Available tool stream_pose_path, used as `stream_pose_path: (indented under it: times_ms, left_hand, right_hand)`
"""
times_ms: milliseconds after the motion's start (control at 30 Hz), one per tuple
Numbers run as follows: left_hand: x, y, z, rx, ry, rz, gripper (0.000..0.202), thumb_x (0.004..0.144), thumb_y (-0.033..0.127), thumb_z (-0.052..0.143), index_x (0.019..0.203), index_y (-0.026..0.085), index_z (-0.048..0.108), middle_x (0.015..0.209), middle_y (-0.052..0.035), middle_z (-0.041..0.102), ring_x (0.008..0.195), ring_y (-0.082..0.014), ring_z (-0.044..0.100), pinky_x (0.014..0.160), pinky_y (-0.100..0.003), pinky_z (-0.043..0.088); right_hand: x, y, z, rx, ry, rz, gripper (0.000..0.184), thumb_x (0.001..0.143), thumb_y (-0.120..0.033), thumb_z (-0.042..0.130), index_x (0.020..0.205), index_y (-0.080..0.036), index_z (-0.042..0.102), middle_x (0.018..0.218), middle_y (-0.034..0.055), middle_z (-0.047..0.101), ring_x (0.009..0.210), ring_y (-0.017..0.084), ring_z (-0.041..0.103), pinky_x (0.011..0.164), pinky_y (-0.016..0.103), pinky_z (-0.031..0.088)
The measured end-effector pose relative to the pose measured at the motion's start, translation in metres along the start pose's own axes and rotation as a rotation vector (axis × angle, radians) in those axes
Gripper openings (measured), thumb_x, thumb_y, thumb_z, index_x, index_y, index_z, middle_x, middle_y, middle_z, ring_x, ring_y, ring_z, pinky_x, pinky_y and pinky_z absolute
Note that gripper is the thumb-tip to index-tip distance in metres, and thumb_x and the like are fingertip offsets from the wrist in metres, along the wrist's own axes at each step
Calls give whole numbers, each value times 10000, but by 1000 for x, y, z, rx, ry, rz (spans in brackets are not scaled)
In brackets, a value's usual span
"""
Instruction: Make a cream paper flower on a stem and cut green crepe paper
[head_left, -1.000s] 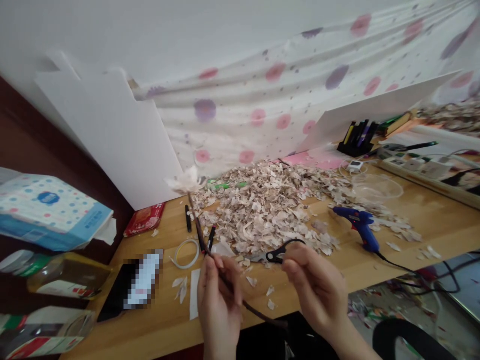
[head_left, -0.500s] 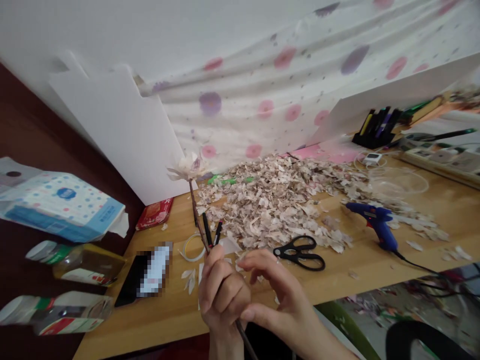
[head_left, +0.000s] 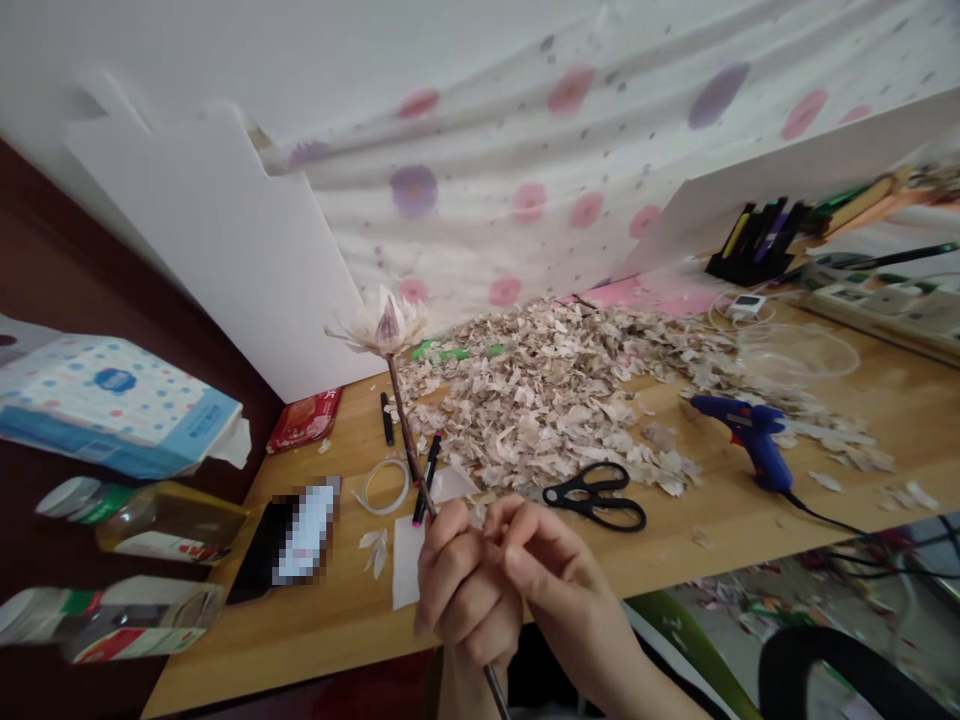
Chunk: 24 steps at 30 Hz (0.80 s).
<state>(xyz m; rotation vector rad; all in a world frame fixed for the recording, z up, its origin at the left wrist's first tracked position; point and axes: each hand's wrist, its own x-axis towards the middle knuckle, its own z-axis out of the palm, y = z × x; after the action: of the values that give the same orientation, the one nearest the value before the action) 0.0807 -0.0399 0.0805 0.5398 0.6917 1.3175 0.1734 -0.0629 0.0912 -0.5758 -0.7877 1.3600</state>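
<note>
My left hand (head_left: pixel 469 585) is closed round a thin brown stem (head_left: pixel 405 415). At the stem's upper end sits a pale flower (head_left: pixel 386 322) with a purplish centre, standing clear above the table. The stem's lower end comes out below my fist. My right hand (head_left: pixel 559 575) is pressed against the left one, its thumb and fingertips pinched together beside the left knuckles. What lies between those fingertips, if anything, is hidden. Black-handled scissors (head_left: pixel 596 495) lie just beyond my right hand. A heap of dry pale petals (head_left: pixel 547 400) spreads behind both hands.
A blue glue gun (head_left: pixel 750 435) with its cord lies at the right. To the left are a phone (head_left: pixel 281 540), a tape roll (head_left: pixel 385 487), two bottles (head_left: pixel 169 520) and a tissue pack (head_left: pixel 120 400). A pen holder (head_left: pixel 757 245) stands at the back right.
The flower has turned, showing more of its purplish centre. My left fist has shifted slightly right and down. My right fingers, spread apart before, have closed against the left hand.
</note>
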Motion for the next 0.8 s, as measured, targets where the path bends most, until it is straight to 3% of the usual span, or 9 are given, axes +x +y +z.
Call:
stream_pose_path:
  times_ms: [133,333,433,467,500,567,633,700,800]
  left_hand:
    - [-3,23,6,-150,114,-121,539,899,522,601,579,257,258,322,205,-87,306,-7,-253,221,-160,-42]
    - [-5,47,-4,-354,-105,-419,540,1054,341,188,566,237,392,300,152,106,317,-24,-193,299,-167,-29]
    - [1,25,-12,-506,-206,-264,480,1048,369,286,612,233,435,293,177,154,275,-8,-202,254,-132,4]
    - [4,15,-13,-571,-218,-112,427,1025,379,397,627,229,437,280,190,169,242,3,-188,237,-111,36]
    - [7,6,-14,-629,-224,48,375,991,374,500,652,224,446,274,203,188,214,14,-166,229,-86,65]
    - [11,-7,-15,-664,-279,100,299,953,312,591,696,225,466,274,212,224,187,21,-135,218,-59,115]
    - [13,-11,-13,-651,-289,91,287,965,287,575,705,225,469,269,209,225,179,19,-127,210,-48,126]
    - [13,-9,-11,-602,-215,108,334,994,330,519,685,221,455,253,200,200,184,16,-145,200,-49,91]
    - [11,-7,-9,-540,-113,105,384,1011,398,466,672,219,441,241,197,163,201,19,-188,197,-52,42]
  right_hand:
    - [4,-6,-11,-29,75,-130,289,929,-465,626,766,-241,545,726,-19,448,715,157,449,701,261,431]
    - [11,-27,-33,-78,129,-286,435,976,-384,551,595,-214,428,564,-48,294,554,140,302,673,294,431]
    - [19,-35,-51,-99,336,-395,565,965,-384,594,486,-209,349,479,-57,252,509,133,293,673,284,446]
    - [22,-37,-58,-158,397,-405,572,929,-377,658,470,-206,362,501,-46,333,537,130,358,690,273,452]
    - [25,-38,-66,-246,432,-395,531,875,-359,733,476,-205,419,586,-26,463,618,132,455,719,262,462]
    - [29,-40,-81,-441,405,-334,293,767,-307,838,607,-216,611,958,22,646,935,170,587,800,247,482]
    - [31,-41,-93,-551,308,-273,169,766,-301,836,890,-260,729,1242,42,636,1165,209,572,871,252,499]
    - [29,-41,-96,-542,239,-246,268,847,-327,765,1109,-317,705,1149,34,711,1089,179,645,853,239,527]
    - [22,-37,-82,-525,182,-202,174,926,-313,682,1093,-356,707,851,-28,757,793,110,706,743,180,541]
